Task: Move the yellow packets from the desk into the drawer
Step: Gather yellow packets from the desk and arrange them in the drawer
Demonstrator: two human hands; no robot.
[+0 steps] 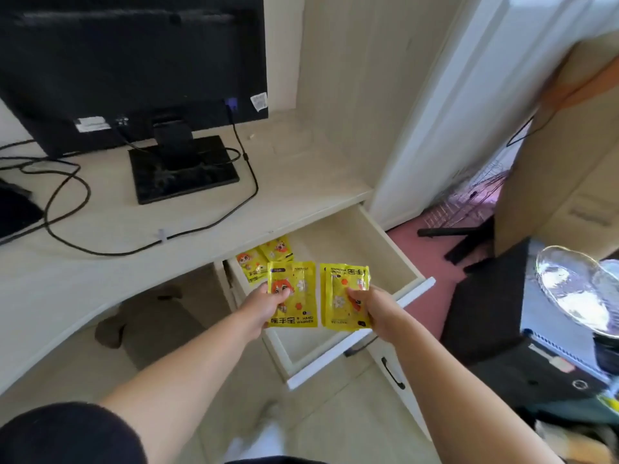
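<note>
While both arms reached out over the open drawer (395, 249), the left hand (259, 308) pinched one packet (296, 296) at its 9 o'clock edge and the right hand (371, 308) pinched another (340, 293) at its 3 o'clock edge, probably so each could drop flat inside. Two more packets (259, 259) already lay at the drawer's 11 o'clock corner, tucked under the desk (100, 229), which showed none left.

1. Both bare arms are stretched forward and held nearly parallel.
2. The left hand (264, 304) is closed, thumb on top.
3. The right hand (371, 306) is closed likewise, its fingers (355, 298) pinched.
</note>
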